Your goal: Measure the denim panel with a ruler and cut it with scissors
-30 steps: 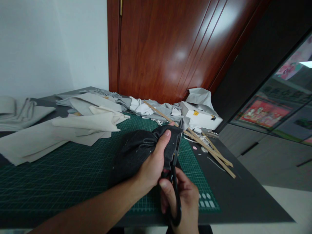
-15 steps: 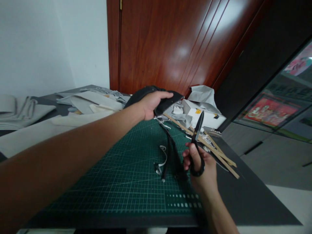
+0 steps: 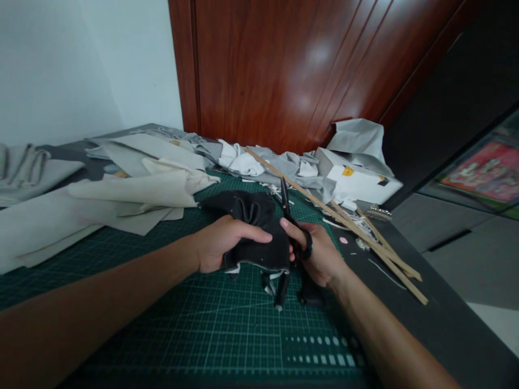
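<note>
My left hand [image 3: 227, 240] grips a piece of black fabric [image 3: 263, 254], thumb on top, above the green cutting mat [image 3: 235, 329]. The fabric looks leathery, with a pale raw edge facing me. In my right hand [image 3: 320, 248] is a pair of black scissors [image 3: 285, 197], blades pointing away from me and close together. The scissors lie along the right side of the fabric; whether they touch it I cannot tell. Under the hands, narrow black strips [image 3: 281, 292] lie on the mat, partly hidden by the fabric.
Pale fabric pieces [image 3: 121, 200] spread over the left of the table. Grey and white scraps [image 3: 243, 162] are heaped at the back, before a wooden door [image 3: 263, 70]. A white box [image 3: 360, 183] and long wooden strips [image 3: 365, 237] lie to the right.
My left hand has brought the black fabric down and towards me, over the mat. My right hand has moved up and left with the scissors, beside the fabric. The view has shifted slightly.
</note>
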Demonstrator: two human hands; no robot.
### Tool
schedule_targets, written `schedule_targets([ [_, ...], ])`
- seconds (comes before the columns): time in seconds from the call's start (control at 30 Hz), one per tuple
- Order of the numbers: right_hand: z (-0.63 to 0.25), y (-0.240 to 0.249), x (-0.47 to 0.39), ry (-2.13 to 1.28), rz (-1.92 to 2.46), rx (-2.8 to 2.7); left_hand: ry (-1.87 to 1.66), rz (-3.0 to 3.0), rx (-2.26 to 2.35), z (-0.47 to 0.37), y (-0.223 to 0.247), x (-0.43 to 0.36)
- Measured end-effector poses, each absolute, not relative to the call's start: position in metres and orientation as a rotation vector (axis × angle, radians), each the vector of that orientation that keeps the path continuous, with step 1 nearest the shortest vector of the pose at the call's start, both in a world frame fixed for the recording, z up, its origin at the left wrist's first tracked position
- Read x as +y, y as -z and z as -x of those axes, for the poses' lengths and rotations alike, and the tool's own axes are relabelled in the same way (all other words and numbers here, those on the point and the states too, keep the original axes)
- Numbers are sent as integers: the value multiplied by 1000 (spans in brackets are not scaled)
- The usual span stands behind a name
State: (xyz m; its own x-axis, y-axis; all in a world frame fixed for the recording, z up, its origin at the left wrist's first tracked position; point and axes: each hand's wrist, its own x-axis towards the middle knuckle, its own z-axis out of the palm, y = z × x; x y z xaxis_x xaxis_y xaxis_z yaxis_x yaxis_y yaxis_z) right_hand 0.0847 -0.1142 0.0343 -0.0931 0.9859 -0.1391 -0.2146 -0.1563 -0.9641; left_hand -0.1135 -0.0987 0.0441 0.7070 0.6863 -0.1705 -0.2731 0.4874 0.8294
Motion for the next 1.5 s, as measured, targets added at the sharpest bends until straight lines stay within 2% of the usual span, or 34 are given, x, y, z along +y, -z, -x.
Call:
schedule_targets([
  [0.33,-81,-35,-135,-1600,943,-1079,-680,-944,532,111,-40,-98],
  [0.73,-81,-29,-139,-1537,964,-935,-824,-876,556,97,-39,-107],
  [1.0,-76,-25,-141,-1515,939,-967,-710,-834,450,96,-38,-112],
  [1.5,-82,-28,-142,-1603,901,-942,-706,-940,394,98,-36,-111],
])
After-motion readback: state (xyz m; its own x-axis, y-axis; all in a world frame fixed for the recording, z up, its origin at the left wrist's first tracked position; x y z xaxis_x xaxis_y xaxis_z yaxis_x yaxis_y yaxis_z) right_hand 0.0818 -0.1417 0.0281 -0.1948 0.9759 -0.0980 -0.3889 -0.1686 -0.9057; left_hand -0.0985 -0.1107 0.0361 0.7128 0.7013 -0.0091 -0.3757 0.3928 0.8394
